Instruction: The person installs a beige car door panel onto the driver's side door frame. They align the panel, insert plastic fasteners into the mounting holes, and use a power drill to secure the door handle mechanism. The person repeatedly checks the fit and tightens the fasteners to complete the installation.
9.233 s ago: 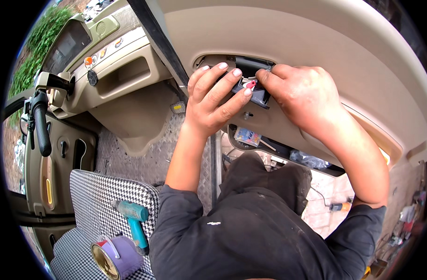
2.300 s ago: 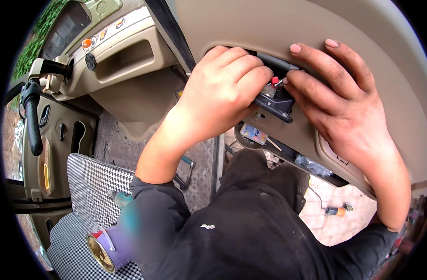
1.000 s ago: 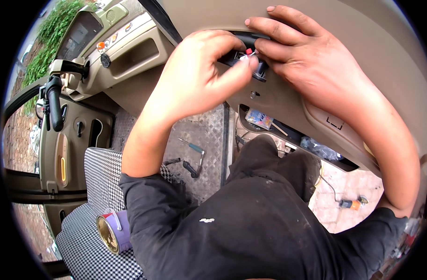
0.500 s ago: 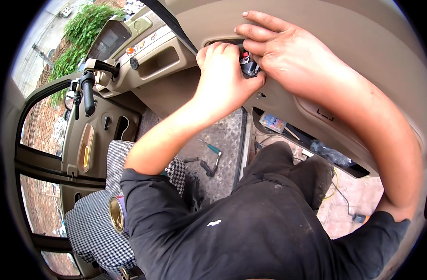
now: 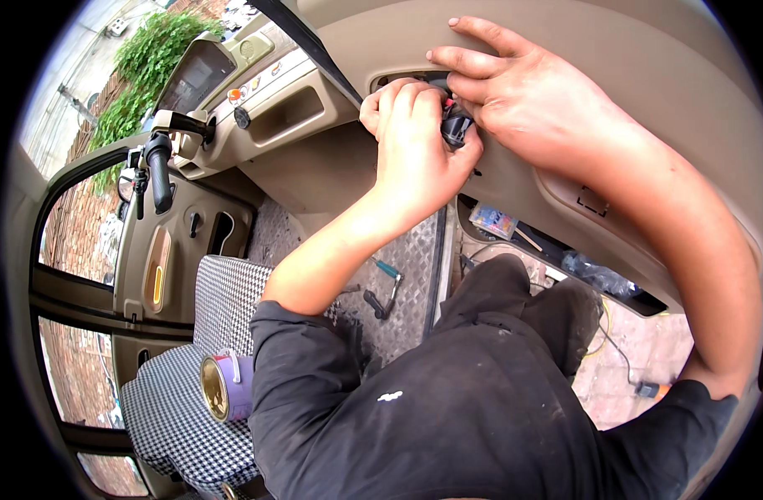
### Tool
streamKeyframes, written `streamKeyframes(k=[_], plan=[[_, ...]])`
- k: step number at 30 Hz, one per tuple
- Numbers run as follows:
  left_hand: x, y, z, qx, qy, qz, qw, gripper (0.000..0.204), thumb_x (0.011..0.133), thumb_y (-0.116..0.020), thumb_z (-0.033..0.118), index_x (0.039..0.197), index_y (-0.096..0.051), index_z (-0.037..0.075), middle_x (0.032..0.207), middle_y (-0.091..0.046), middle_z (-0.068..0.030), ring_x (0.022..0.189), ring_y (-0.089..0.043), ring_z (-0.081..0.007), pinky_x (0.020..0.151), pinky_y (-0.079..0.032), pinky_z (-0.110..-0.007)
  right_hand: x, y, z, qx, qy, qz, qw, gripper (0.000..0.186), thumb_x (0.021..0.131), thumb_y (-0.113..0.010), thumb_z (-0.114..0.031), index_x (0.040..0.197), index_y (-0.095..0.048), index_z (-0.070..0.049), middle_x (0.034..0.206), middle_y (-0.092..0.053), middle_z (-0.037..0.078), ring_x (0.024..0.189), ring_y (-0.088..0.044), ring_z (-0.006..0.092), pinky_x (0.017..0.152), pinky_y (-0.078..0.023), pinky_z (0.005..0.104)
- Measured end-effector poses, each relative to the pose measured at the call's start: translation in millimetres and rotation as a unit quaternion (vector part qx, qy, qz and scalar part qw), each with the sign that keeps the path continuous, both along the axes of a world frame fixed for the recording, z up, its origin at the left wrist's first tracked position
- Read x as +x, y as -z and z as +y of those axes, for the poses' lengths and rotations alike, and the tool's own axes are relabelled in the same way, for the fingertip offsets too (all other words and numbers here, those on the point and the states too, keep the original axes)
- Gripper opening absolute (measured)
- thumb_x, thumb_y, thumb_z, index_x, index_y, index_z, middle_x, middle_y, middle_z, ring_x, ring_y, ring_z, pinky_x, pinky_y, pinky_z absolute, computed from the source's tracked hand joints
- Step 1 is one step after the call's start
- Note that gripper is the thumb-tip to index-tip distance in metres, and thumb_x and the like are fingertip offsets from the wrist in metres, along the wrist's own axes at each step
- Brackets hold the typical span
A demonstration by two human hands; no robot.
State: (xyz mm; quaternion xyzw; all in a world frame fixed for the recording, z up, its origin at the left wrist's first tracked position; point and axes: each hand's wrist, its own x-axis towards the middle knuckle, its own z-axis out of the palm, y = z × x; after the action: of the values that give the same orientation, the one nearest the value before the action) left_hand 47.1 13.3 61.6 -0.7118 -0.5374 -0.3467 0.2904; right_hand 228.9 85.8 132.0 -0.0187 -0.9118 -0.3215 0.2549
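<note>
Both my hands are raised at the upper middle, against the beige door panel (image 5: 690,158). My left hand (image 5: 411,137) is curled round a small black plastic part (image 5: 456,127) with a red bit on it, its thumb below. From the right, my right hand (image 5: 523,92) meets the same part with its nearer fingers bent in and two outer fingers stretched out. Its thumb and fingertips are partly hidden. Behind the left fingers shows a dark recess (image 5: 383,82) in the panel. What kind of part it is, I cannot make out.
The door pocket (image 5: 648,302) below holds a small printed packet (image 5: 491,220) and clear plastic wrap (image 5: 594,271). A teal-handled tool (image 5: 387,268) lies on the metal floor. A purple tin (image 5: 238,385) rests on the checked seat (image 5: 160,392); a handlebar grip (image 5: 159,171) stands left.
My left hand and forearm have moved a little to the right, with the black part turned slightly. More of the purple tin shows beside my sleeve. The whole view has shifted slightly.
</note>
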Motion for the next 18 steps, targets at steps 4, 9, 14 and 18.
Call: streamKeyframes(k=[4, 9, 14, 18], plan=[[-1.9, -0.3, 4.1, 0.007, 0.018, 0.001, 1.000, 0.040, 0.069, -0.079, 0.020, 0.099, -0.062, -0.001, 0.105, -0.062, -0.0150, 0.114, -0.054, -0.0346, 0.102, -0.032, -0.052, 0.4, -0.7, -0.2, 0.007, 0.009, -0.006, 1.000, 0.027, 0.074, -0.064, -0.014, 0.093, -0.079, -0.002, 0.104, -0.075, 0.000, 0.136, -0.052, 0.0193, 0.127, -0.031, 0.0423], [-3.1, -2.4, 9.0, 0.024, 0.042, -0.005, 0.999, 0.035, 0.070, -0.078, 0.019, 0.096, -0.064, 0.001, 0.101, -0.064, -0.0124, 0.109, -0.058, -0.0326, 0.100, -0.033, -0.050, 0.6, -0.1, 0.8, 0.004, -0.003, 0.018, 1.000, 0.027, 0.074, -0.064, -0.014, 0.093, -0.079, -0.002, 0.105, -0.075, -0.001, 0.135, -0.053, 0.0194, 0.126, -0.032, 0.0415], [-6.1, -2.9, 11.7, 0.035, 0.034, 0.003, 0.999, 0.032, 0.070, -0.078, 0.019, 0.094, -0.064, 0.002, 0.099, -0.066, -0.0112, 0.104, -0.060, -0.0306, 0.099, -0.035, -0.048, 0.4, -0.3, -0.4, 0.008, 0.009, 0.006, 1.000, 0.028, 0.074, -0.064, -0.014, 0.095, -0.079, -0.002, 0.108, -0.075, -0.001, 0.136, -0.052, 0.0195, 0.126, -0.032, 0.0411], [-12.1, -6.0, 7.7, -0.005, 0.009, 0.020, 1.000, 0.038, 0.069, -0.081, 0.021, 0.098, -0.065, 0.002, 0.102, -0.067, -0.0111, 0.106, -0.061, -0.0302, 0.098, -0.037, -0.046, 1.7, 0.6, -1.1, 0.026, 0.014, 0.004, 1.000, 0.029, 0.075, -0.065, -0.014, 0.097, -0.078, -0.003, 0.112, -0.074, 0.001, 0.137, -0.052, 0.0204, 0.127, -0.031, 0.0419]])
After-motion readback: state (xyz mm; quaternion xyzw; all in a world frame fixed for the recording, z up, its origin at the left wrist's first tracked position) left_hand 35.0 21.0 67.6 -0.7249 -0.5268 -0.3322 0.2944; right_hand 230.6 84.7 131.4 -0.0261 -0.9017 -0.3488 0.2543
